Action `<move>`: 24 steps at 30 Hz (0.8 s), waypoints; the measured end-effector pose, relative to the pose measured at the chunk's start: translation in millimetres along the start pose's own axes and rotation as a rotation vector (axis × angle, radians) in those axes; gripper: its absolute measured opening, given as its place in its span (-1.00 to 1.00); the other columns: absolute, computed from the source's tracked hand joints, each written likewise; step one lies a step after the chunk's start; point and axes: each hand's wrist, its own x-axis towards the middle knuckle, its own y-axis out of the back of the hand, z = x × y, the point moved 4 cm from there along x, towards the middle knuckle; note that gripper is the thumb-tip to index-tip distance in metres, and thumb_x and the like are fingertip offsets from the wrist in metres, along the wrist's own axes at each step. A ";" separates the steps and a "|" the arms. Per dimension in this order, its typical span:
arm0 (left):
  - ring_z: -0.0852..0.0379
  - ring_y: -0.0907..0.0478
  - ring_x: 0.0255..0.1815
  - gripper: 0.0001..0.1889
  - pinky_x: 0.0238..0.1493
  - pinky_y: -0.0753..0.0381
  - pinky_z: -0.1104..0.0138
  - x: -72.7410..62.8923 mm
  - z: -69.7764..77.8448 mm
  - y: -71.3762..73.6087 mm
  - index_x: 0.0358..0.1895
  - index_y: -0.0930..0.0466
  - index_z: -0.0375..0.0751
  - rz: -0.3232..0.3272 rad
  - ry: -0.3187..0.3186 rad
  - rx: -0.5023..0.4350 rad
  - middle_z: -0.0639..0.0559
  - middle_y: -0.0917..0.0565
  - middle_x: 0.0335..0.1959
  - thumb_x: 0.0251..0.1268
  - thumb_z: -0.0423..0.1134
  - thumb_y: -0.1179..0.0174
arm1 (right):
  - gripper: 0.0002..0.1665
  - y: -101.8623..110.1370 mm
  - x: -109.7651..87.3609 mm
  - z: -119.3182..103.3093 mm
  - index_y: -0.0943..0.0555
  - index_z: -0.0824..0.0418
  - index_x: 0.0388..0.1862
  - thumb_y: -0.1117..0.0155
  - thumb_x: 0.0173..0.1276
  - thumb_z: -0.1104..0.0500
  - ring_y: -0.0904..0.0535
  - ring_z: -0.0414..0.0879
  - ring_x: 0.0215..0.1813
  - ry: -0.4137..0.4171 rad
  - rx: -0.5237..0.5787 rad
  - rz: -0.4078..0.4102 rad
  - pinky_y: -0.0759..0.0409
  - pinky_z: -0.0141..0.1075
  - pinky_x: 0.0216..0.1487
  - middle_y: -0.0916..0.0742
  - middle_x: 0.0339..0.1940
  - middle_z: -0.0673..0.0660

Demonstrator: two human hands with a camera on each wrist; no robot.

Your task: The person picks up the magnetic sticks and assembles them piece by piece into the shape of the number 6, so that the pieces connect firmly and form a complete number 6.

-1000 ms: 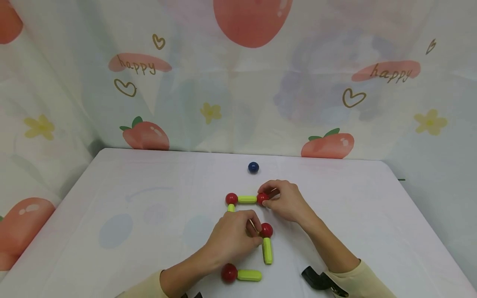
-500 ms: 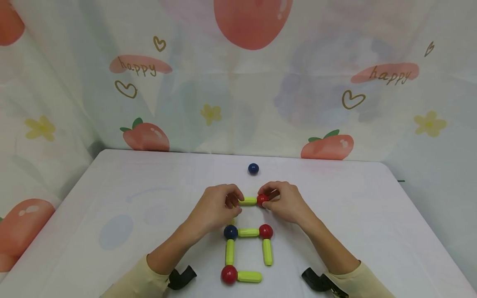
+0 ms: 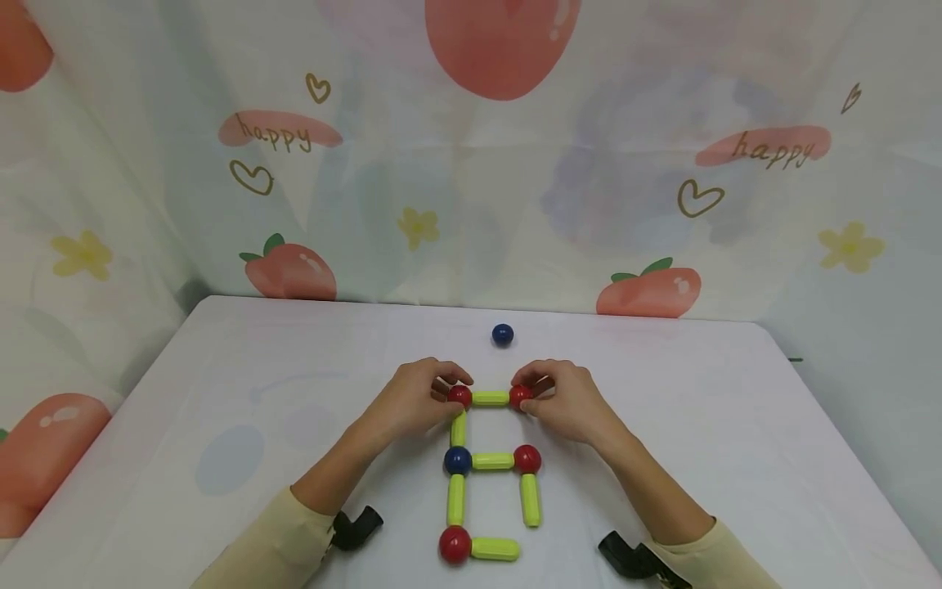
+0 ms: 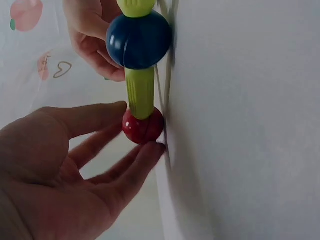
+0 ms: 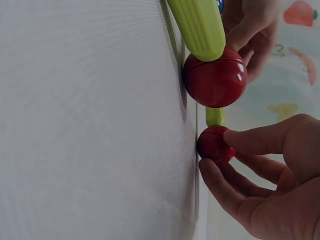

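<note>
My left hand [image 3: 415, 399] pinches a red ball [image 3: 459, 396] at the far left corner of a figure built from balls and yellow-green rods; the left wrist view shows thumb and fingertips around this ball [image 4: 143, 125]. Opposite it, my right hand [image 3: 568, 399] pinches another red ball [image 3: 519, 397], and a short rod [image 3: 490, 398] links the two. From the left ball a rod [image 3: 459, 428] runs down to a blue ball [image 3: 458, 460]. Another rod [image 3: 492, 461] joins that blue ball to a red ball [image 3: 527, 459].
Nearer the front are a rod [image 3: 456, 499] leading to a red ball [image 3: 455, 545], a sideways rod [image 3: 495, 549] and a rod [image 3: 531, 501] with a free end. A loose blue ball [image 3: 503, 334] lies towards the back of the white table [image 3: 294, 343]. A patterned cloth [image 3: 500, 188] hangs behind.
My left hand has left the middle red ball and rod, moved up and left, and now pinches the far left red ball. My right hand has stayed at its ball.
</note>
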 end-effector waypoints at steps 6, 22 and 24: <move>0.05 -0.66 0.03 -0.73 0.06 -0.73 0.20 4.2 -4.9 -0.4 0.05 -0.76 -0.01 -0.033 -0.020 -0.033 0.05 -0.72 -0.03 0.30 -0.30 -0.43 | -0.73 -0.6 0.3 0.2 -0.74 0.12 0.00 -0.43 0.34 0.31 -0.68 -0.02 -0.04 -0.004 -0.001 0.000 -0.71 -0.20 -0.09 -0.79 -0.10 0.07; 0.09 -0.63 -0.05 -0.78 0.02 -0.70 0.23 8.7 -9.9 -0.4 -0.04 -0.82 0.02 -0.015 0.002 -0.055 0.09 -0.74 -0.10 0.28 -0.29 -0.45 | -0.73 9.4 6.9 -2.4 -0.73 0.11 0.04 -0.41 0.37 0.22 -0.69 0.02 0.03 0.031 -0.017 -0.030 -0.70 -0.13 -0.03 -0.79 -0.05 0.07; 0.09 -0.63 -0.06 -0.78 0.01 -0.69 0.24 9.0 -9.3 -0.3 -0.03 -0.82 0.01 -0.014 0.009 -0.062 0.09 -0.74 -0.09 0.28 -0.29 -0.45 | -0.70 13.6 11.0 -4.4 -0.72 0.13 0.09 -0.39 0.39 0.21 -0.69 0.05 0.06 0.031 -0.019 -0.015 -0.70 -0.11 -0.01 -0.78 0.00 0.11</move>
